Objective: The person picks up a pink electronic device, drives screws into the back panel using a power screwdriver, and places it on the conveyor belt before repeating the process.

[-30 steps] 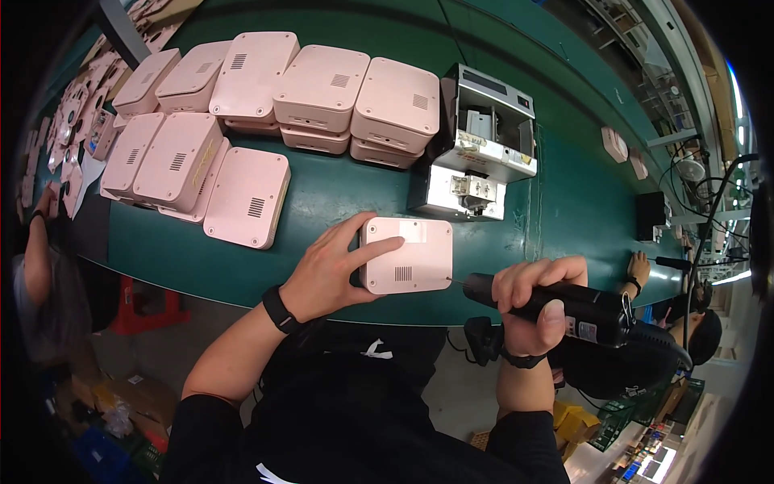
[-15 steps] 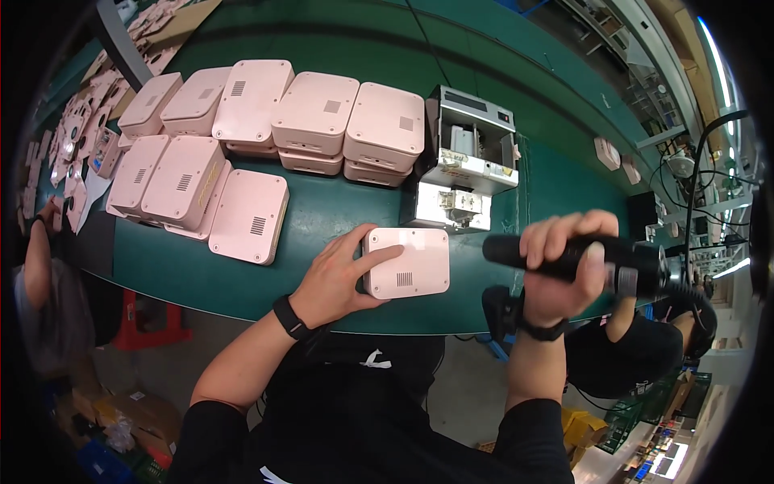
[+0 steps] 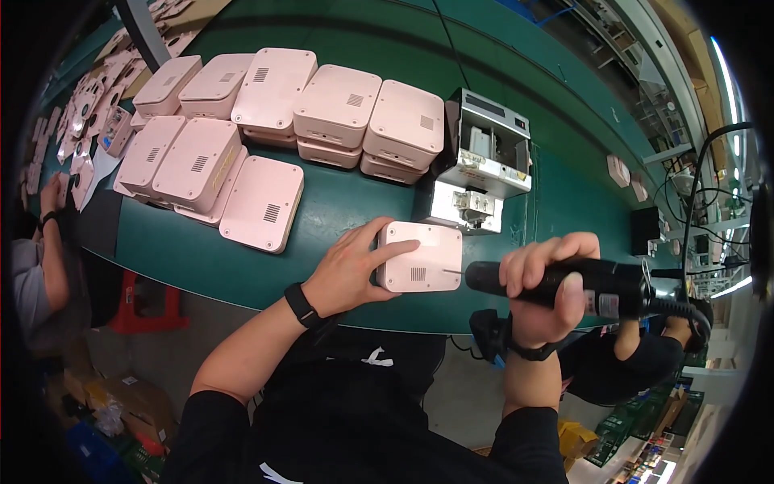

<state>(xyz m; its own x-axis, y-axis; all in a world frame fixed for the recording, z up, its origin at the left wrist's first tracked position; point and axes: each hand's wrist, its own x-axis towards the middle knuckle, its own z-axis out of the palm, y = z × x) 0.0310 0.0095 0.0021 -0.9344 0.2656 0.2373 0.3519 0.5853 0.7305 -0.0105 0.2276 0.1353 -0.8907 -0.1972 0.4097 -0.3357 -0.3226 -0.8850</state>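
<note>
A pale pink square plastic case [image 3: 435,256] lies at the table's near edge, its vent slots and corner screw holes facing up. My left hand [image 3: 352,262] grips its left side, thumb at the near edge and index finger stretched across the top. In my closed right hand [image 3: 548,286] is a black electric screwdriver [image 3: 601,278], held nearly level. Its thin bit points left over the case's right part, by the near right corner; whether the tip touches cannot be told. Just beyond the case stands a silver screw feeder machine [image 3: 480,153].
Stacked pink cases [image 3: 334,105] fill the far left of the green table [image 3: 339,198]. Loose pink parts lie farther left, near another person's arm [image 3: 55,262]. A second person [image 3: 645,363] sits at the right. A black cable [image 3: 692,202] hangs at the right.
The screwdriver has moved left and slightly down, bringing its bit over the case. My left hand keeps its hold; the whole view has shifted a little.
</note>
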